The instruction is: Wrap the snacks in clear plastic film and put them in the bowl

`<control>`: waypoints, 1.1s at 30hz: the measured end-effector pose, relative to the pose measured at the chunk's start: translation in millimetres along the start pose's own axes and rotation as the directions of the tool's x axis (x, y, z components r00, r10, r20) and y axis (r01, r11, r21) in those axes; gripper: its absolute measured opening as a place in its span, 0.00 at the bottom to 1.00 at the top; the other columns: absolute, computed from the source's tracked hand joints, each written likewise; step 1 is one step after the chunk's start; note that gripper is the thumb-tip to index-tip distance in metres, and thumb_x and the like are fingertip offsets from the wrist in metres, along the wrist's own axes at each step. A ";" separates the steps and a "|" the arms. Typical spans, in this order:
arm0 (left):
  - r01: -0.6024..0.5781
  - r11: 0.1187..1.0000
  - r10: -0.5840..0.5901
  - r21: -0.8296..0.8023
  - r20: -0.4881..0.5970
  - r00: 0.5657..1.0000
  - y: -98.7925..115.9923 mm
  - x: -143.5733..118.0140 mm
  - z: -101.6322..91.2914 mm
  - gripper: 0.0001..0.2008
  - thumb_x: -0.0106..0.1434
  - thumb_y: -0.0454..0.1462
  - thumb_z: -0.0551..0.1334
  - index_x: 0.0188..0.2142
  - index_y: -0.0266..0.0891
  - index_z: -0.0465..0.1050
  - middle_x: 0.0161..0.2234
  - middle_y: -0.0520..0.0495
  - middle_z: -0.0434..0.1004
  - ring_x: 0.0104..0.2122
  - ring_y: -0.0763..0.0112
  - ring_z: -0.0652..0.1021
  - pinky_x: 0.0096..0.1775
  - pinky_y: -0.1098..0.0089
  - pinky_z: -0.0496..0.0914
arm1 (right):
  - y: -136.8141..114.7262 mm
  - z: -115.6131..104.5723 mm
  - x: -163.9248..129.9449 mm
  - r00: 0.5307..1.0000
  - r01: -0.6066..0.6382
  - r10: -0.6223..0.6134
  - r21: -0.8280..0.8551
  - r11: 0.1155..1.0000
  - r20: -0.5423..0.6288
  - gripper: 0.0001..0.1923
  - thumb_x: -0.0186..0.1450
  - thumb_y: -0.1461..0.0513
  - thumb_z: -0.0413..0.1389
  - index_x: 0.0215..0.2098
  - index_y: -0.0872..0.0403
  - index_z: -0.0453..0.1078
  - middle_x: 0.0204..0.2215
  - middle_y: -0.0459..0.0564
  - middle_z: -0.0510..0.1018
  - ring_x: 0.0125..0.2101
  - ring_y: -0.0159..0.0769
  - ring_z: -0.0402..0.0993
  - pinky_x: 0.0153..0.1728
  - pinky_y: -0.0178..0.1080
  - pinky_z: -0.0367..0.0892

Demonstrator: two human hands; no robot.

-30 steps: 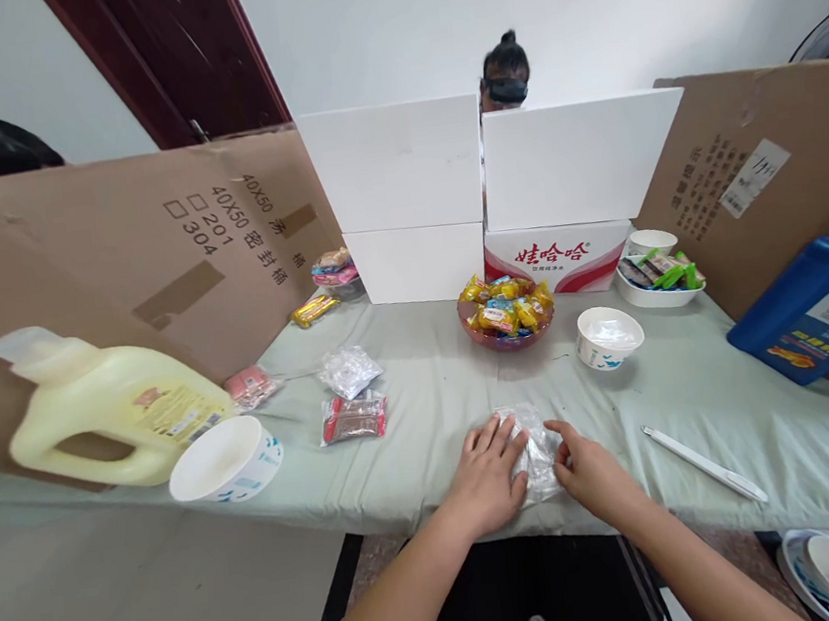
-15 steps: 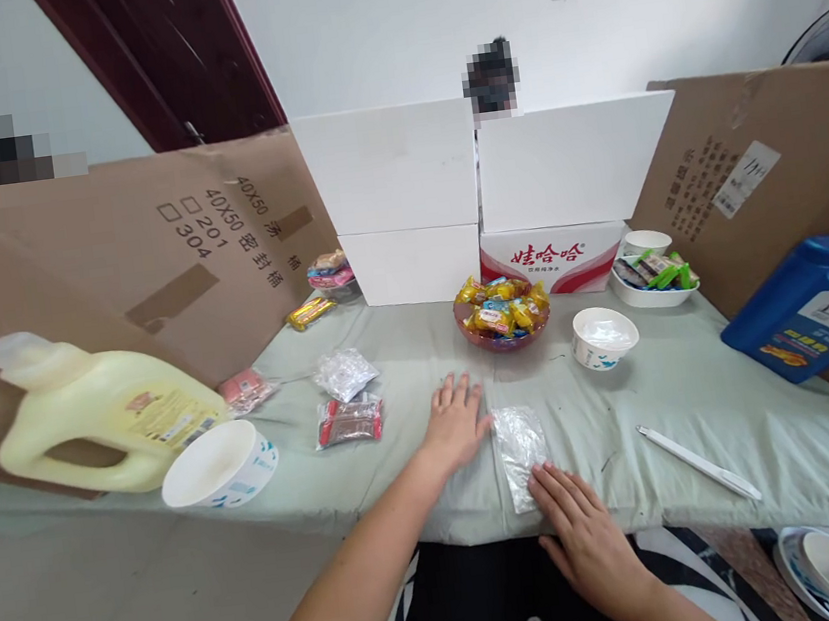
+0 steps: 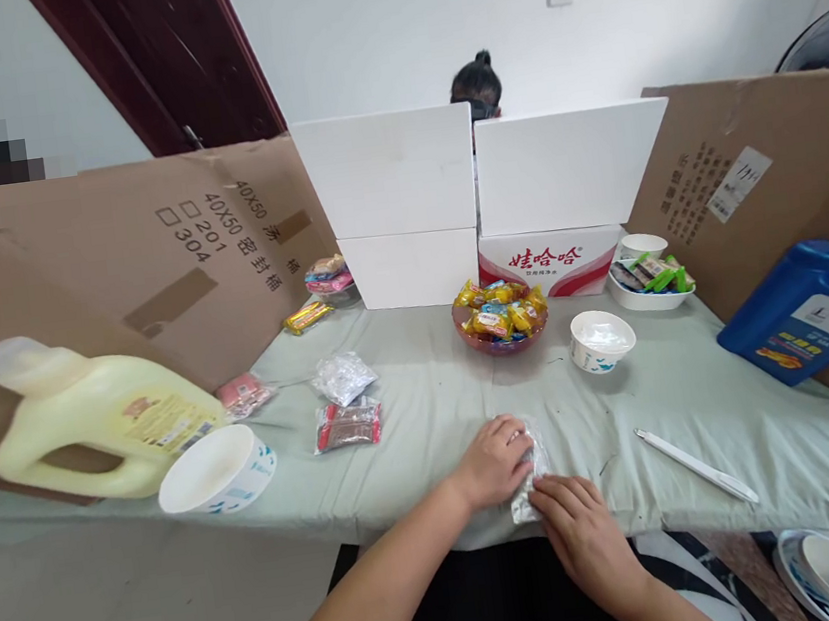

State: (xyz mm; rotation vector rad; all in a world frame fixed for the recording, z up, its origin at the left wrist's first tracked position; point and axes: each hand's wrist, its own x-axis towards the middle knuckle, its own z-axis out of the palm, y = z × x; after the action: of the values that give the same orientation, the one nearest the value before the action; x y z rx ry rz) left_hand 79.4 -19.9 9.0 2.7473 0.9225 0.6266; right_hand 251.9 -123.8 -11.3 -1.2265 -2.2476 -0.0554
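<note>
The table (image 3: 697,397), covered with a pale green cloth, carries everything here. Far to the left of the hands lies a yellow detergent jug (image 3: 96,420) on its side, and far to the right a blue jug (image 3: 800,314) leans against the cardboard — both are well apart from the work. A white paper bowl (image 3: 214,469) stands to the left, nearer to the table edge. Beyond the hands, away from the person, there is a red bowl of yellow candies (image 3: 500,315), and a small white cup (image 3: 601,340) just to its right. A white pen (image 3: 694,464) lies to the right of the hands.

Between the two hands lies a small clear plastic bag (image 3: 525,473), flat on the cloth near the front edge. The left hand (image 3: 494,460) rests on its upper part with curled fingers, pressing it down. The right hand (image 3: 582,532) touches the lower end with flat, spread fingers — it seems to pin the thin bag so that it does not slide. Neither hand is closed around it.
</note>
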 end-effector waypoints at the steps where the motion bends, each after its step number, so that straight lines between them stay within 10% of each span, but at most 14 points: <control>1: -0.014 1.000 0.013 0.002 0.017 1.000 1.9 -4.2 -1.3 0.06 0.61 0.36 0.62 0.38 0.40 0.74 0.43 0.44 0.73 0.47 0.59 0.71 0.51 0.59 0.66 | -3.0 -4.3 0.5 1.000 0.005 -0.006 0.030 1.000 0.004 0.18 0.67 0.68 0.46 0.51 0.49 0.69 0.42 0.49 0.78 0.43 0.38 0.73 0.46 0.44 0.65; 8: -0.013 0.971 0.014 -0.240 0.004 1.000 9.0 -35.4 -7.8 0.14 0.67 0.34 0.54 0.50 0.44 0.69 0.41 0.47 0.76 0.45 0.64 0.74 0.50 0.62 0.66 | -6.8 -29.1 15.0 0.992 0.047 -0.070 0.201 0.979 0.106 0.13 0.69 0.67 0.44 0.42 0.49 0.69 0.39 0.49 0.78 0.45 0.39 0.73 0.48 0.45 0.66; 17: 0.174 0.822 -0.199 -0.542 0.014 0.980 0.2 -44.9 -10.5 0.40 0.58 0.27 0.52 0.67 0.36 0.36 0.38 0.48 0.77 0.40 0.66 0.76 0.48 0.60 0.69 | 20.8 5.2 72.8 0.841 -0.446 0.432 -0.033 0.894 0.326 0.12 0.71 0.61 0.41 0.43 0.52 0.66 0.33 0.50 0.79 0.34 0.36 0.77 0.33 0.35 0.64; 23: 0.104 0.891 -0.126 -0.443 -0.020 0.992 5.7 -38.7 -17.0 0.13 0.64 0.34 0.55 0.47 0.42 0.73 0.40 0.46 0.77 0.42 0.64 0.74 0.46 0.61 0.70 | 17.0 25.1 70.5 0.824 -0.461 0.491 -0.169 0.871 0.283 0.14 0.69 0.63 0.44 0.51 0.55 0.63 0.35 0.54 0.79 0.30 0.38 0.77 0.27 0.36 0.61; 33: 0.141 0.974 -0.161 -0.175 -0.106 0.981 10.1 -38.5 -3.6 0.08 0.63 0.32 0.57 0.34 0.39 0.77 0.30 0.46 0.71 0.37 0.63 0.70 0.41 0.62 0.69 | 33.0 7.7 63.1 0.881 -0.412 0.464 -0.333 0.848 0.093 0.11 0.68 0.62 0.47 0.41 0.56 0.69 0.39 0.59 0.74 0.41 0.49 0.70 0.41 0.46 0.63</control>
State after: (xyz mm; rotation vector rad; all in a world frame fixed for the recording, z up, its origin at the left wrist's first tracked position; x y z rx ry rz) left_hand 55.5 -51.2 2.3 2.4876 1.0427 0.8079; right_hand 248.0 -54.5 6.3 -1.9604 -2.0878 -0.1283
